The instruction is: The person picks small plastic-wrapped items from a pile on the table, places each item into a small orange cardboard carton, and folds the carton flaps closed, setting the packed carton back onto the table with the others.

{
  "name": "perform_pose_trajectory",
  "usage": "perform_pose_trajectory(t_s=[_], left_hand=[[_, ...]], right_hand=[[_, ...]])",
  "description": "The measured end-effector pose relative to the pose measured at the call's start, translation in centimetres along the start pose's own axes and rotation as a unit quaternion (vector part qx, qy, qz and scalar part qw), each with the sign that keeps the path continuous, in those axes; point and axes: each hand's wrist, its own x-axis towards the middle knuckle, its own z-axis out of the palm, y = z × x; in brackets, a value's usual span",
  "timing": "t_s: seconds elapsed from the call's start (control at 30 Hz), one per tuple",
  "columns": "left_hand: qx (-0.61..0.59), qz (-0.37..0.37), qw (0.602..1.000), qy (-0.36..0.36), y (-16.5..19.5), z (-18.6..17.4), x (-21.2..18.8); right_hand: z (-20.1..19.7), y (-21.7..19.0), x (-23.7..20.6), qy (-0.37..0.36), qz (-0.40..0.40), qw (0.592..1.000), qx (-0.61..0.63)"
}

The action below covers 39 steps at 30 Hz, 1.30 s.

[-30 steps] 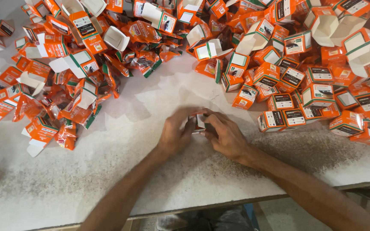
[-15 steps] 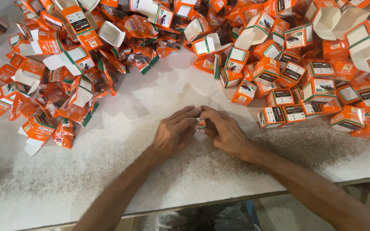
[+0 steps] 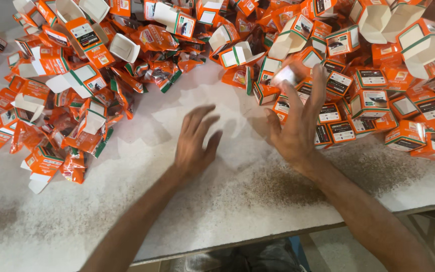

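Reaching toward the heap at the far right, the right hand (image 3: 298,126) has its fingers spread and raised, with a small pale blurred item (image 3: 284,76) at the fingertips; whether it is pinched or just let go cannot be told from the blur. The left hand (image 3: 195,143) hangs open and empty, palm down, fingers loosely fanned just above the bare white table (image 3: 237,201), touching nothing. The blurred item sits against the near edge of the closed boxes (image 3: 358,106), which are stacked in rough rows on the right, orange with white and green panels and dark label faces. Judged by appearance, these are thin cardboard cartons: light, easily crushed, best taken by two opposite side walls rather than by the end flaps. Open boxes (image 3: 378,20) with white interiors lie tumbled along the far edge. A second heap on the left mixes open cartons with orange foil packets (image 3: 74,168), crinkled, glossy and likely slippery, better pinched at a sealed end. Dark speckled wear marks the table surface near the front edge.
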Motion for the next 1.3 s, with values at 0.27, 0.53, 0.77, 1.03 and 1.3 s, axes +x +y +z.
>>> perform_pose_trajectory(t_s=[0.27,0.53,0.77,1.03,1.3], left_hand=[[0.163,-0.041,0.985,0.038,-4.6,6.7,13.9],[0.189,0.085,0.978,0.03,-1.7,5.8,4.6],[-0.043,0.052,0.994,-0.091,-1.7,-0.2,-2.3],[0.322,-0.284,0.901,0.058,-12.2,-7.6,1.8],[0.228,-0.045,0.967,-0.107,-8.7,-5.9,-1.6]], right_hand=[[1.4,-1.6,-2.5,-0.186,0.033,0.964,0.184],[3.7,0.2,-4.7,-0.246,0.316,0.723,0.563],[4.1,-0.6,-4.9,-0.228,0.311,0.797,0.465],[3.4,-2.6,-3.6,-0.356,0.271,0.806,0.388],[2.5,-2.7,-3.2,-0.337,0.133,0.857,0.367]])
